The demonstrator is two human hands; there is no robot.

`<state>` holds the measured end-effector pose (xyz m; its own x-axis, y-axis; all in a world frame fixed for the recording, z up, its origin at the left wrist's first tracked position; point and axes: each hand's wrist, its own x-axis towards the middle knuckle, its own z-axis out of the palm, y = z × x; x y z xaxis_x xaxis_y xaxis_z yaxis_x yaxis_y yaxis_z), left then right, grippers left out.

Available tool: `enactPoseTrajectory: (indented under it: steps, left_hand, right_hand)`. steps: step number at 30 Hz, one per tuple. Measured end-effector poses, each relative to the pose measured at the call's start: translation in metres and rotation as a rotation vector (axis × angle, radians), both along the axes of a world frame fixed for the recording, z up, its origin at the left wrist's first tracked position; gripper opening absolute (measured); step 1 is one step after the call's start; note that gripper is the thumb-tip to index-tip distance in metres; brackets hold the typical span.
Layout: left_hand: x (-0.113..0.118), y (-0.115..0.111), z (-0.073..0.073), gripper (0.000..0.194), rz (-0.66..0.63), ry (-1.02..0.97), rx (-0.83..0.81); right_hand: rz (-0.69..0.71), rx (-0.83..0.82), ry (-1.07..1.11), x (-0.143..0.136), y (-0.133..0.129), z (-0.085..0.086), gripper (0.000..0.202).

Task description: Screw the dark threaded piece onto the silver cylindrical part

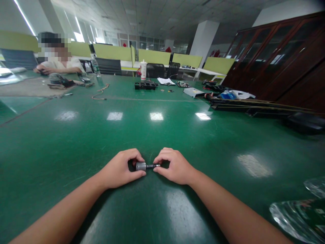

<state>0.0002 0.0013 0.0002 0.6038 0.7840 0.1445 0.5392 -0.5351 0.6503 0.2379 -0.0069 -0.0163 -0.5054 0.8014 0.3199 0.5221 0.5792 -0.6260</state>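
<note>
A small silver metal cylinder (141, 166) with a thin dark shaft (150, 166) lies level, low over the green tabletop (142, 132). My left hand (121, 169) has its thumb and fingers around the cylinder, which shows between them. On the other side my right hand (175, 166) pinches the ridged far end of the shaft between thumb and fingertips. The two hands face each other with a short gap between their fingertips. The fingers partly hide both ends of the piece.
Clear plastic packaging (291, 213) sits at the lower right. Farther back stand a black part (145, 85), a white bottle (143, 70) and a clear bottle (95, 65). Long dark bars (243, 105) lie at the right. A person (61, 64) sits at the far left.
</note>
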Motion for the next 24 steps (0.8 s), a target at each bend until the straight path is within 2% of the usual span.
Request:
enactPoseTrajectory:
  steps: [5,12,24]
  left_hand:
    - [-0.0010,0.0002,-0.0012,0.021,-0.025,-0.006,0.004]
    - [-0.0005,-0.0005,0.0023,0.016,-0.054,-0.054,-0.030]
    - [0.0027,0.0001,0.0032,0.019,-0.020,0.028,-0.048]
  right_hand:
    - [0.042,-0.028,0.040,-0.0046,-0.0042,0.0007,0.023]
    - [0.050,-0.017,0.011,-0.0061,-0.0047,-0.0012,0.016]
    - [0.079,0.018,-0.028,-0.0061,-0.0051,-0.0024,0.015]
